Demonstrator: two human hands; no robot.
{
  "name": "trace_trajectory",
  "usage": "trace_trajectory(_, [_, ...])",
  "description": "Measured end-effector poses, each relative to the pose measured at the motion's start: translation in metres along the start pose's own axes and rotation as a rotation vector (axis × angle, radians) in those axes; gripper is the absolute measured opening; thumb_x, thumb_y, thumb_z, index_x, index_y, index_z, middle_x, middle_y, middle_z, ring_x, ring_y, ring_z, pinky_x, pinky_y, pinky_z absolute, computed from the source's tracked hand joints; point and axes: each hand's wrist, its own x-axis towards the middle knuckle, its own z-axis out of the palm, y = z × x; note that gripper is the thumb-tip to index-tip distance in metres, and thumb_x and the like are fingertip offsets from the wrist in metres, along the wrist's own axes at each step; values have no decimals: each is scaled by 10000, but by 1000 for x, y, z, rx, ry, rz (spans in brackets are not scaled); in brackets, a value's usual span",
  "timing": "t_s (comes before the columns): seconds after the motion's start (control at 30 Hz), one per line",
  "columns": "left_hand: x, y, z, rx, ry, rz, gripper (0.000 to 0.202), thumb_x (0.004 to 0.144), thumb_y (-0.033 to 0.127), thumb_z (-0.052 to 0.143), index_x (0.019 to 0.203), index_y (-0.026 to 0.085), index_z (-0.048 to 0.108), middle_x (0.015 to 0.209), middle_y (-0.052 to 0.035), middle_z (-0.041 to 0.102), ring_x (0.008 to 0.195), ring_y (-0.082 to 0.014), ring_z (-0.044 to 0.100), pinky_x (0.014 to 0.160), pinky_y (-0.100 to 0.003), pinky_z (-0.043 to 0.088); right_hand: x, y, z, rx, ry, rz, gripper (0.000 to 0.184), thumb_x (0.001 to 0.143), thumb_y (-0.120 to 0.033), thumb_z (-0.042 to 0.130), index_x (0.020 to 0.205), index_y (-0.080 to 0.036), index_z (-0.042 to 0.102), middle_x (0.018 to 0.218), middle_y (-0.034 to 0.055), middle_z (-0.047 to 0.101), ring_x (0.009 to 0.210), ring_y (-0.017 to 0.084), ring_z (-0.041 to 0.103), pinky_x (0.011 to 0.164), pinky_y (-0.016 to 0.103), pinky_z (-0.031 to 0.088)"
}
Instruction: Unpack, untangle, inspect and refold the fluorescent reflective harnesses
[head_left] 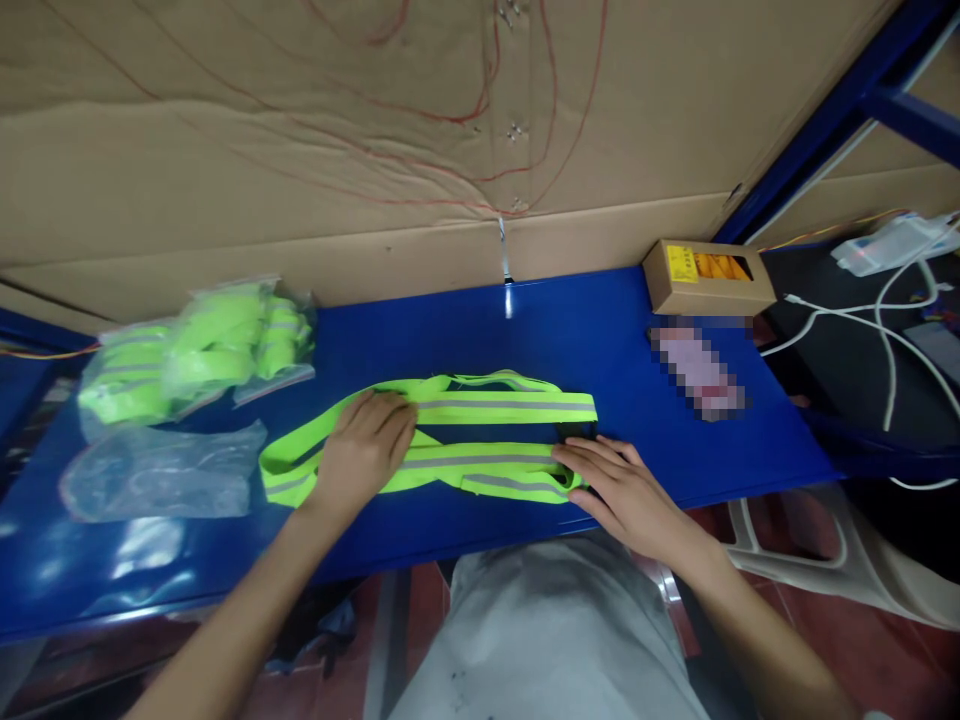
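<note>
A neon yellow-green reflective vest [487, 461] made of elastic straps with grey stripes lies spread across the blue table in front of me. My left hand [364, 450] is on its left part, fingers bent down over the straps and the thumb hidden. At the right end of the lower straps, my right hand [619, 490] has its fingers on top and its thumb at the near edge, around the strap end. The upper strap runs to the right past my left hand and ends in a fold just above my right fingers.
Clear bags of folded neon straps [217, 345] are piled at the back left, with an empty-looking plastic bag [165, 472] nearer. A cardboard box [709, 278] and a pixelated item [697, 370] lie on the right. White cables [847, 308] and a plastic chair [847, 540] are farther right.
</note>
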Motion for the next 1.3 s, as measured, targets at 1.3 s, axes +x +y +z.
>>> trace_trajectory(1.3, [-58, -51, -8, -17, -69, 188, 238, 1046, 377, 562, 1089, 253, 760, 843, -66, 687, 734, -220, 617, 708, -348, 437, 17, -9, 11, -306, 62, -7, 535, 1095, -275, 429, 1616, -161, 386, 1064, 97, 736, 931, 258, 584, 858, 418, 366])
